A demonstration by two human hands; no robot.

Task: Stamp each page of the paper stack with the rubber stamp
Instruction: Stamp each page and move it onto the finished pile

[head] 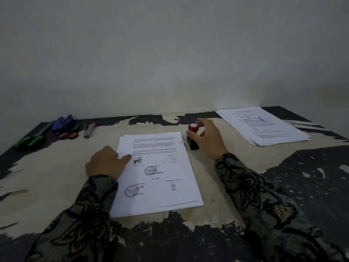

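page text (154, 144): illegible | far pile (264, 127) print: blurred | sleeves (264, 205): cropped

Dim, murky frame; corners darken, edges warp.

Markers (62, 122), scissors (69, 135) and stapler (89, 130) (far left) on worn table (56, 178).

A plain whitish wall (170, 53) fills the upper half of the view, unmarked but for a few small dark specks, and it meets the far edge of the table. The table (56, 186) has a worn top: its dark surface layer has peeled away over a wide middle patch, baring pale material with ragged black edges. The light is dim and even.
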